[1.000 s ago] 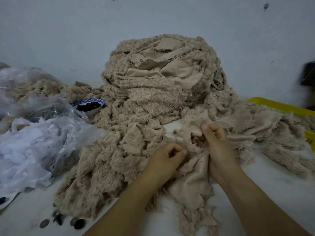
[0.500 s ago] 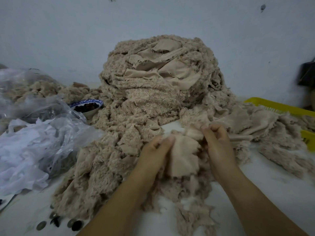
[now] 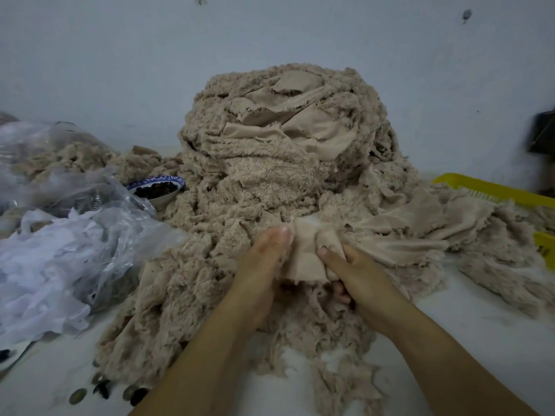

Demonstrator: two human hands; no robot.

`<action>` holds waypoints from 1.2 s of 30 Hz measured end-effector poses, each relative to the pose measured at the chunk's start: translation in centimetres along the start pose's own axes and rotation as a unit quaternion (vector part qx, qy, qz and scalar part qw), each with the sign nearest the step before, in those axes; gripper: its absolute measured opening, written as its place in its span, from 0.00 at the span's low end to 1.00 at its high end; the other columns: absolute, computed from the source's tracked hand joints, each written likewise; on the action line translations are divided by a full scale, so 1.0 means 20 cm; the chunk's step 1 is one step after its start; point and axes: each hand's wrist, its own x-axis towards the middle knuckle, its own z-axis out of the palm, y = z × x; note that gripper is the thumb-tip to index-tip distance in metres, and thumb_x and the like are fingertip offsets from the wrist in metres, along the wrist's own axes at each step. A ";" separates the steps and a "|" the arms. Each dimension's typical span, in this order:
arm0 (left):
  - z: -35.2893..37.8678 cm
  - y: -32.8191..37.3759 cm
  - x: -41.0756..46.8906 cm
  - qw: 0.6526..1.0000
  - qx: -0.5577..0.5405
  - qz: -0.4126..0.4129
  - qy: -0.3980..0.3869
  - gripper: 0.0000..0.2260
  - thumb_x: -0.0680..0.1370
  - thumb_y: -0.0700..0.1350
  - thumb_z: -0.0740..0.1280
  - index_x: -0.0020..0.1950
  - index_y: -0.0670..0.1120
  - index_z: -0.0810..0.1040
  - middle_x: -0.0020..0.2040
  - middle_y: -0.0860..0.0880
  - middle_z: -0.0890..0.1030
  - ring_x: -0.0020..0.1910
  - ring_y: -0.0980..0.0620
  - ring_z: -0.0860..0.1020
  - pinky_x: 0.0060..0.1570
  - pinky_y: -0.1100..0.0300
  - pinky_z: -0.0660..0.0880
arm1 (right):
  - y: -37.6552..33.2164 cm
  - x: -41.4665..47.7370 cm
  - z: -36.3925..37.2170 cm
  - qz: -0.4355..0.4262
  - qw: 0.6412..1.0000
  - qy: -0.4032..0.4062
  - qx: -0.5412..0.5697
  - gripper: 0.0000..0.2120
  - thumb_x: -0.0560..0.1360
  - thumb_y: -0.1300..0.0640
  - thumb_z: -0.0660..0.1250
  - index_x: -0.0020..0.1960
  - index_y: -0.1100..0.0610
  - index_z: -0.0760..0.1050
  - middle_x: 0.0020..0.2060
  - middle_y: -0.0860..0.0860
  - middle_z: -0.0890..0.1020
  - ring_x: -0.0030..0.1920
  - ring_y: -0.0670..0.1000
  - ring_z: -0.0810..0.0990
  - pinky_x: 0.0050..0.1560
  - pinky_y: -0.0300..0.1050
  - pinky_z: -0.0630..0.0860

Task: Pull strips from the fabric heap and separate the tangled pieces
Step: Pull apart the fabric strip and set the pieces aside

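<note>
Beige cloth, smooth on the side facing me, is bunched between my hands at the near foot of the pile. My left hand pinches the strip along its left edge, thumb laid up against the cloth, the other fingers hidden behind it. My right hand grips the strip's right side, thumb pressed on the front and fingers curled underneath. From that grip the cloth runs rightward in a flat fold into the fluffy pieces spread there. Fuzzy scraps trail below both wrists onto the white table.

Just behind my hands rises the fabric heap, a tall mound of the same beige fleece with smooth folds near its top, set against a pale wall. At the heap's left edge stands a blue-rimmed bowl of dark bits. Beside it a clear plastic bag lies over white scraps. A few small round things lie near the table's front left; I cannot tell what they are. On the right, a yellow basket is partly covered by fleece.
</note>
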 end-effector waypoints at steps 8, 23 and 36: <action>0.03 -0.02 0.01 0.996 -0.075 -0.039 0.007 0.09 0.79 0.42 0.68 0.58 0.46 0.80 0.48 0.44 0.87 0.45 0.47 0.86 0.41 0.56 0.81 | -0.01 0.01 0.01 -0.039 0.992 -0.013 0.118 0.26 0.63 0.36 0.74 0.54 0.51 0.77 0.31 0.48 0.80 0.27 0.46 0.75 0.28 0.41 0.74; -0.05 0.00 0.07 0.937 -0.325 -0.037 0.123 0.15 0.81 0.42 0.65 0.68 0.42 0.75 0.41 0.46 0.81 0.34 0.53 0.81 0.35 0.61 0.81 | 0.01 0.02 -0.01 -0.021 0.993 0.029 -0.113 0.15 0.80 0.49 0.65 0.38 0.53 0.70 0.26 0.46 0.65 0.26 0.48 0.62 0.28 0.43 0.60; 0.04 -0.03 0.00 0.963 -0.266 -0.034 0.013 0.20 0.74 0.41 0.69 0.66 0.38 0.76 0.52 0.42 0.85 0.49 0.49 0.85 0.46 0.58 0.82 | 0.01 -0.02 0.08 -0.118 0.964 -0.021 -0.239 0.10 0.78 0.43 0.65 0.42 0.46 0.71 0.27 0.41 0.74 0.27 0.39 0.70 0.29 0.32 0.66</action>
